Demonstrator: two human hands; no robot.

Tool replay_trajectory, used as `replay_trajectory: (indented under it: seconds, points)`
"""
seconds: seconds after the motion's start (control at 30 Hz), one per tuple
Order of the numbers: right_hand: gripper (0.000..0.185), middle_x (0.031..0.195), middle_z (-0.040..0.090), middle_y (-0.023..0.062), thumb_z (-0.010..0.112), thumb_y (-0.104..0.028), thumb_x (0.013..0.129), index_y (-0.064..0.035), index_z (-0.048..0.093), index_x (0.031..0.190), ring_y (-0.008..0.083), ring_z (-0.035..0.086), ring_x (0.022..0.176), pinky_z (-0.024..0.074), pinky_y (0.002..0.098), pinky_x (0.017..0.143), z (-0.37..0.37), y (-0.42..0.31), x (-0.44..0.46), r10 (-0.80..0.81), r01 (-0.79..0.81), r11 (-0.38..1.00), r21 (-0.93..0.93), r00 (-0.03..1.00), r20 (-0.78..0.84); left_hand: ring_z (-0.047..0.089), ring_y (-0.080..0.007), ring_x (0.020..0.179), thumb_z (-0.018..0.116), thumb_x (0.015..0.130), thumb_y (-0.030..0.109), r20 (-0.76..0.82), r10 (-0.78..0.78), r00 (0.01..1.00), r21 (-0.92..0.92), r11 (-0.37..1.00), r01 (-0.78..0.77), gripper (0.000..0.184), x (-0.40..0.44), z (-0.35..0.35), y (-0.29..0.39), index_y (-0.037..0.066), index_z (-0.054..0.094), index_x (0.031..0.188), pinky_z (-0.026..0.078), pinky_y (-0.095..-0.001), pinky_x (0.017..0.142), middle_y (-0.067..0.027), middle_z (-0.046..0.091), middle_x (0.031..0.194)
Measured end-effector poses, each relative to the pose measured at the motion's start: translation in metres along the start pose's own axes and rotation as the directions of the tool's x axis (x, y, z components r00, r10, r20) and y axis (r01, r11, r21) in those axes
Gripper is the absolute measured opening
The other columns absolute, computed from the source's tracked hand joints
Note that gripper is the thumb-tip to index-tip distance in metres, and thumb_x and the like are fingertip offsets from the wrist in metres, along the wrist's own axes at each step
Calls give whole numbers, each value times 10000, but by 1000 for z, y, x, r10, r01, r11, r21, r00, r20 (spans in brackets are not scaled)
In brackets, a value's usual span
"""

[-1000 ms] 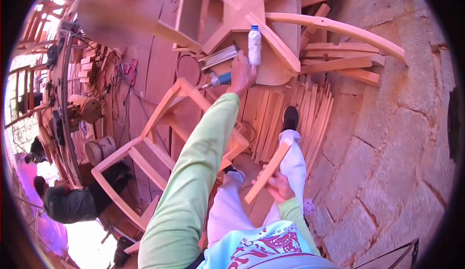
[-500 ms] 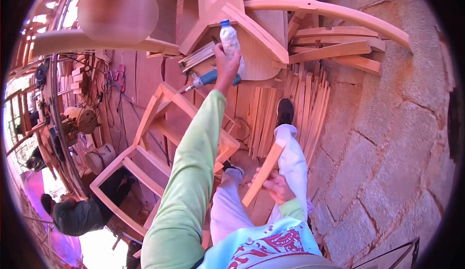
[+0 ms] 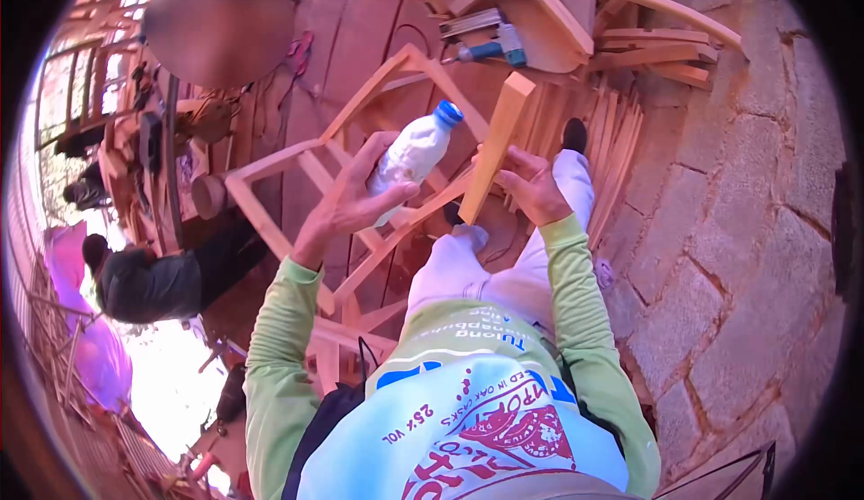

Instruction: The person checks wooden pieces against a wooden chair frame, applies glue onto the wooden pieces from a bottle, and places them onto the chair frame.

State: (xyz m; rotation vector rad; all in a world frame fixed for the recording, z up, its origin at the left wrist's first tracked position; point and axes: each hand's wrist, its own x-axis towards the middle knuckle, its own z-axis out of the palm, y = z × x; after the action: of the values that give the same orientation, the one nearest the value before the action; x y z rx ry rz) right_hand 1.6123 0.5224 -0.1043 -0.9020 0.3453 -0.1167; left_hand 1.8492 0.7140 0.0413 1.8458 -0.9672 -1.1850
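Note:
My left hand (image 3: 346,196) is wrapped round a plastic bottle (image 3: 412,153) with a blue cap and white contents, tilted with its cap up and to the right. In my right hand (image 3: 533,185) is a short wooden bar (image 3: 498,147), gripped near its middle and slanting upward. Bottle and bar are close together but apart, in front of my body. Beneath and left of them stands a wooden chair frame (image 3: 310,153), partly hidden by my left hand.
A teal power tool (image 3: 486,51) lies beside a wooden seat panel (image 3: 531,27) at the top. Long wooden strips (image 3: 621,144) lie right of my foot. Curved wooden pieces (image 3: 657,45) are stacked beyond. Another person (image 3: 153,279) is at the left.
My left hand has brought the bottle back from beside the power tool toward my body. The wooden bar has risen in my right hand, nearer the bottle. The view has shifted.

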Motion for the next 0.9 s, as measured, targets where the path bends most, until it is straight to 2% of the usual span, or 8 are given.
replay_trajectory:
  seconds: [0.07, 0.1, 0.17, 0.27, 0.37, 0.6, 0.7, 0.9]
  points:
    - [463, 1366, 680, 96, 670, -96, 1036, 22, 577, 1474, 200, 634, 1286, 498, 373, 1138, 31, 17, -1, 22, -23, 1000, 4, 999, 41, 570, -179, 1129, 784, 963, 339, 6, -36, 999, 45, 998, 36, 642, -44, -15, 10, 55, 503, 1466, 467, -342, 989, -69, 590, 1229]
    - [453, 1369, 681, 86, 671, -89, 1034, 16, 589, 1466, 195, 629, 1292, 496, 368, 1137, 47, 20, -4, 39, -38, 999, -14, 996, 74, 572, -186, 1118, 753, 995, 386, 17, 2, 1000, 99, 995, -4, 637, -62, -22, 14, 52, 497, 1472, 469, -353, 985, -80, 587, 1235]
    - [416, 1368, 679, 54, 672, -73, 1027, -9, 633, 1435, 173, 614, 1298, 483, 345, 1131, 74, 27, -8, 34, -21, 995, -102, 991, 130, 581, -198, 1093, 712, 1023, 378, -4, 1, 1000, 116, 993, -1, 598, -91, -31, 23, 44, 499, 1471, 477, -368, 965, -94, 610, 1194]
    - [390, 1220, 657, 27, 675, -11, 984, 7, 646, 1373, 142, 624, 1186, 519, 315, 1024, 97, 34, -11, -61, 97, 981, -168, 976, 209, 586, -201, 1074, 662, 1057, 356, -7, 0, 1000, 128, 992, 1, 540, -118, -40, 29, 33, 507, 1463, 482, -367, 951, -105, 627, 1154]
    - [427, 1253, 653, 36, 679, 17, 973, 14, 634, 1398, 144, 622, 1204, 519, 318, 1046, 106, 46, -9, -37, 85, 981, -173, 963, 265, 586, -196, 1067, 625, 1081, 339, 17, -56, 998, 170, 984, 52, 502, -138, -49, 30, 28, 514, 1459, 485, -360, 945, -111, 632, 1151]
    - [452, 1313, 622, 32, 660, 47, 982, 2, 621, 1430, 146, 632, 1180, 533, 323, 1058, 112, 59, -11, -10, 52, 979, -197, 978, 208, 589, -191, 1050, 602, 1097, 323, -5, -25, 1000, 268, 963, 25, 481, -152, -63, 31, 25, 525, 1468, 491, -361, 933, -118, 647, 1174]
    - [446, 1300, 609, 23, 652, 52, 987, -6, 624, 1428, 140, 630, 1159, 535, 323, 1054, 117, 57, -9, -13, 57, 974, -219, 980, 199, 655, -256, 900, 637, 1079, 324, -21, 26, 999, 303, 953, -19, 466, -150, -66, 33, 30, 541, 1427, 517, -396, 822, -171, 680, 1036]
    - [444, 1277, 594, 9, 649, 55, 989, -11, 625, 1428, 129, 617, 1150, 528, 309, 1062, 119, 49, -5, -19, 71, 969, -236, 976, 215, 653, -312, 891, 627, 1082, 332, 10, 31, 999, 409, 912, -33, 439, -149, -75, 43, 24, 546, 1383, 513, -416, 827, -182, 653, 1015]
